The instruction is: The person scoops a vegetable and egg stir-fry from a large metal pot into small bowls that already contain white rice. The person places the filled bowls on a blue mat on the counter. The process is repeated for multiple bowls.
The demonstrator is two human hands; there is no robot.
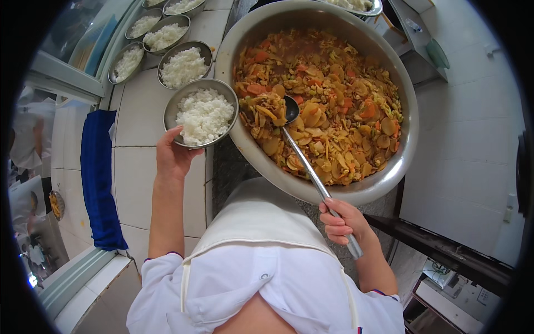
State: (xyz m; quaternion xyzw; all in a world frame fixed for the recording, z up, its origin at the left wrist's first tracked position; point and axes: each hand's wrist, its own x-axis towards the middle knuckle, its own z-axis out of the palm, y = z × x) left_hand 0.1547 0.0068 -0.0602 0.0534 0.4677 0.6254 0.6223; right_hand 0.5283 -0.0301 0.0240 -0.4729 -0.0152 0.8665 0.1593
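Observation:
My left hand (177, 154) holds a metal bowl (167, 110) of white rice (204, 117) by its near rim, beside the left edge of a large metal basin (406, 154). The basin is filled with a stew of sliced potatoes, carrots and chopped greens (333, 108). In my right hand (344, 221) is the long metal handle of a ladle (304, 160). The ladle's dark bowl (291, 109) rests in the stew near the basin's left side, with a heap of food against it.
Several more rice bowls (183, 67) line the white tiled counter (137, 175) at upper left. A folded blue cloth (100, 179) lies by the window frame (66, 79). A metal tray of rice (350, 4) stands beyond the basin. People (29, 133) are partly visible through the opening.

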